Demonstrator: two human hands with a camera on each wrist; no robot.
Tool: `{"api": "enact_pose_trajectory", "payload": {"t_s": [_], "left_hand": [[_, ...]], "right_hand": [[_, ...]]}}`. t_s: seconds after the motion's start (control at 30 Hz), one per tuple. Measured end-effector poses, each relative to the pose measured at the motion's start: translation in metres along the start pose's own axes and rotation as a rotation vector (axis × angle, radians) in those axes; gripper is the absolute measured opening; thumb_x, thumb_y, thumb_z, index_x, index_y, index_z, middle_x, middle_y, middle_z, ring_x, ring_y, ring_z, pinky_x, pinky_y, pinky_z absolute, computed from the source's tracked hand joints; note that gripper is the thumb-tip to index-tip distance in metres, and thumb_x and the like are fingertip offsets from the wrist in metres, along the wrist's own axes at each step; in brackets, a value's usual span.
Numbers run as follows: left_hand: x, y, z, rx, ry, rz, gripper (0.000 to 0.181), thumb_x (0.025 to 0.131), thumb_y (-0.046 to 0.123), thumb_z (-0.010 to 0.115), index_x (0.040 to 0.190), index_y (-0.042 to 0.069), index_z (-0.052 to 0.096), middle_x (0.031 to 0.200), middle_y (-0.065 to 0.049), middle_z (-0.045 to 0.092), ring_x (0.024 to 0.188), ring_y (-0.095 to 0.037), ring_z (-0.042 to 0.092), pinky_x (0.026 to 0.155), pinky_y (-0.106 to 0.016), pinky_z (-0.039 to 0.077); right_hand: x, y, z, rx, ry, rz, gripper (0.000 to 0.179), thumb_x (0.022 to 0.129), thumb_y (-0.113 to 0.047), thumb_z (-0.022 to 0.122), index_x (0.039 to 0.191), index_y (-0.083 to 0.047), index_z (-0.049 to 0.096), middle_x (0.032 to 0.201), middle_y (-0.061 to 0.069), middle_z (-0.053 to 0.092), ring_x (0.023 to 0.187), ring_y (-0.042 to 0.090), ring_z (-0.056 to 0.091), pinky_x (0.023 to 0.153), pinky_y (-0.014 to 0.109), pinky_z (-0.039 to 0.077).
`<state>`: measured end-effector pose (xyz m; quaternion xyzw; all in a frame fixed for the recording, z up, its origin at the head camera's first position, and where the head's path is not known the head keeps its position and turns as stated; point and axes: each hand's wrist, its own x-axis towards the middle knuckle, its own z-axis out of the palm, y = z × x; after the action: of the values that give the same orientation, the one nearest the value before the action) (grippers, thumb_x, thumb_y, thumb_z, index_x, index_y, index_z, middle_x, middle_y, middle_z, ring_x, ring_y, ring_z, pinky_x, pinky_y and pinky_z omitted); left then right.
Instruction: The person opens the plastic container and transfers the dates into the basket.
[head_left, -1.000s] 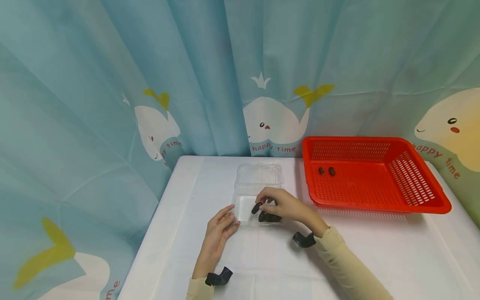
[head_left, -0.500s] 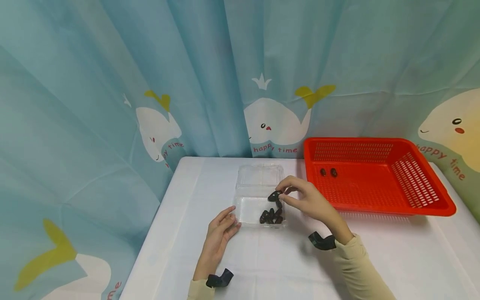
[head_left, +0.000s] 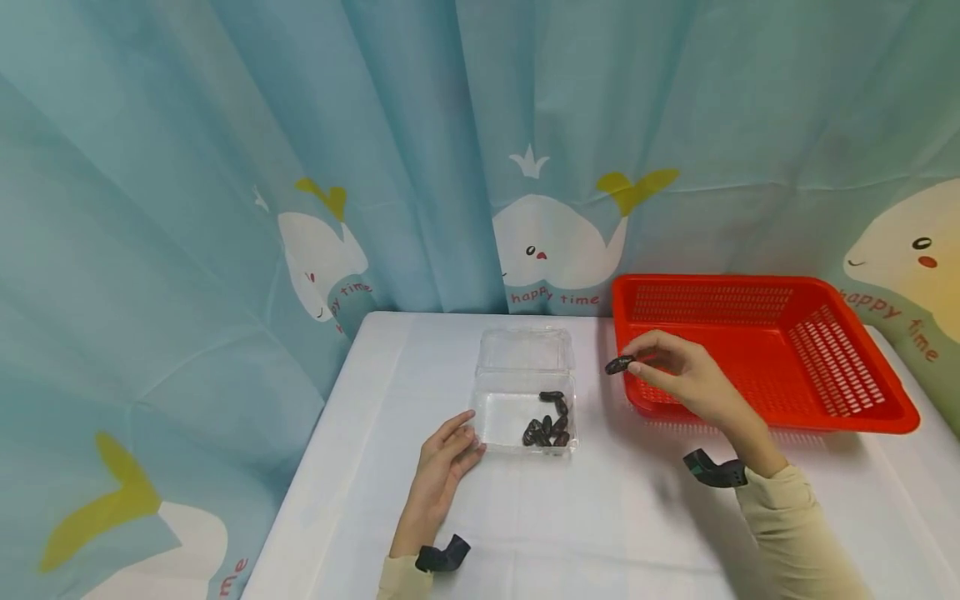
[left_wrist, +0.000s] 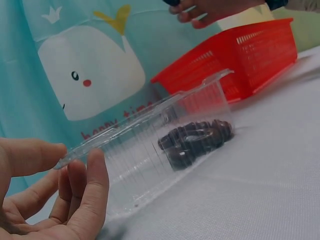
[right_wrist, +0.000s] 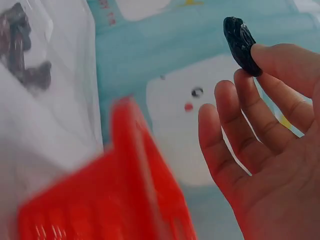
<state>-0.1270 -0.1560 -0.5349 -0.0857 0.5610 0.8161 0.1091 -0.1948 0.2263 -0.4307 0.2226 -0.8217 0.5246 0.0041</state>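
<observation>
A dark, wrinkled, glossy date [head_left: 618,365] is pinched between the thumb and fingertips of my right hand [head_left: 686,379], at the left rim of the red basket [head_left: 750,408]. In the right wrist view the date [right_wrist: 241,46] stands out past the fingertips, above the blurred basket rim [right_wrist: 137,165]. My left hand [head_left: 444,462] holds the front left corner of an open clear plastic box [head_left: 498,446]. The left wrist view has its fingers pinching the box's rim [left_wrist: 107,134]. Several dates [head_left: 542,433] lie inside the box, along its right side.
The box's clear lid [head_left: 523,348] lies folded back behind it. A white cloth [head_left: 555,517] covers the table, and the basket stands at its back right. Blue curtain [head_left: 405,167] hangs close behind the table's far edge.
My right hand has lifted the date out of the plastic box and carried it right to the basket's left rim. It now hides the two dates seen in the basket earlier. The left hand stays put.
</observation>
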Motion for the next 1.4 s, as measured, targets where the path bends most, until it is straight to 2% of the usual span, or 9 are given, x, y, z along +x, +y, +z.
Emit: {"api": "enact_pose_trajectory", "payload": {"t_s": [0.1, 0.33, 0.57, 0.73, 0.9, 1.17, 1.4], "left_hand": [[0.000, 0.000, 0.000, 0.002, 0.002, 0.003, 0.050, 0.106, 0.008, 0.058, 0.152, -0.004, 0.043, 0.105, 0.001, 0.054, 0.101, -0.010, 0.059, 0.096, -0.026, 0.060], [0.000, -0.001, -0.001, -0.007, 0.003, 0.001, 0.049, 0.106, 0.006, 0.057, 0.152, -0.004, 0.044, 0.104, 0.002, 0.055, 0.100, -0.010, 0.060, 0.095, -0.026, 0.060], [0.000, -0.001, -0.002, -0.011, -0.001, 0.004, 0.049, 0.106, 0.009, 0.058, 0.152, -0.003, 0.044, 0.104, 0.002, 0.054, 0.099, -0.009, 0.059, 0.097, -0.027, 0.060], [0.000, -0.001, -0.002, -0.002, 0.007, -0.003, 0.051, 0.106, 0.012, 0.060, 0.152, -0.001, 0.045, 0.106, 0.001, 0.055, 0.099, -0.010, 0.059, 0.098, -0.027, 0.060], [0.000, -0.001, -0.002, -0.005, 0.002, -0.006, 0.050, 0.106, 0.011, 0.060, 0.152, -0.002, 0.045, 0.107, 0.001, 0.054, 0.101, -0.010, 0.059, 0.099, -0.028, 0.060], [-0.001, 0.000, -0.001, -0.004, 0.016, -0.010, 0.050, 0.106, 0.011, 0.060, 0.152, -0.001, 0.046, 0.106, 0.000, 0.055, 0.099, -0.011, 0.059, 0.097, -0.027, 0.060], [0.000, -0.001, 0.000, -0.003, 0.012, -0.007, 0.050, 0.106, 0.011, 0.059, 0.152, -0.003, 0.046, 0.106, 0.001, 0.055, 0.101, -0.011, 0.060, 0.097, -0.027, 0.060]], "right_hand": [[0.000, 0.001, -0.021, -0.001, -0.027, 0.056, 0.021, 0.100, -0.008, 0.069, 0.121, -0.008, 0.068, 0.110, -0.004, 0.071, 0.100, 0.016, 0.072, 0.086, 0.021, 0.061], [0.006, 0.006, -0.065, -0.090, -0.099, 0.137, 0.022, 0.102, -0.017, 0.068, 0.122, -0.008, 0.066, 0.109, 0.001, 0.072, 0.097, 0.008, 0.072, 0.085, 0.020, 0.059], [0.010, 0.022, -0.098, -0.087, -0.166, 0.227, 0.023, 0.104, -0.017, 0.066, 0.123, -0.005, 0.064, 0.104, -0.006, 0.072, 0.092, 0.014, 0.071, 0.081, 0.023, 0.059], [0.012, 0.035, -0.117, -0.089, -0.241, 0.298, 0.026, 0.105, -0.020, 0.064, 0.124, -0.002, 0.062, 0.106, -0.004, 0.070, 0.093, 0.018, 0.070, 0.082, 0.025, 0.059], [0.016, 0.048, -0.130, -0.121, -0.285, 0.373, 0.031, 0.106, -0.026, 0.062, 0.128, -0.004, 0.061, 0.110, -0.001, 0.069, 0.098, 0.022, 0.069, 0.085, 0.029, 0.059], [0.034, 0.071, -0.141, -0.122, -0.322, 0.466, 0.037, 0.104, -0.026, 0.065, 0.131, -0.001, 0.061, 0.120, 0.011, 0.069, 0.102, 0.027, 0.067, 0.090, 0.037, 0.061], [0.044, 0.086, -0.145, -0.016, -0.359, 0.536, 0.038, 0.105, -0.019, 0.062, 0.133, 0.006, 0.056, 0.113, -0.001, 0.067, 0.104, 0.022, 0.067, 0.094, 0.035, 0.061]]}}
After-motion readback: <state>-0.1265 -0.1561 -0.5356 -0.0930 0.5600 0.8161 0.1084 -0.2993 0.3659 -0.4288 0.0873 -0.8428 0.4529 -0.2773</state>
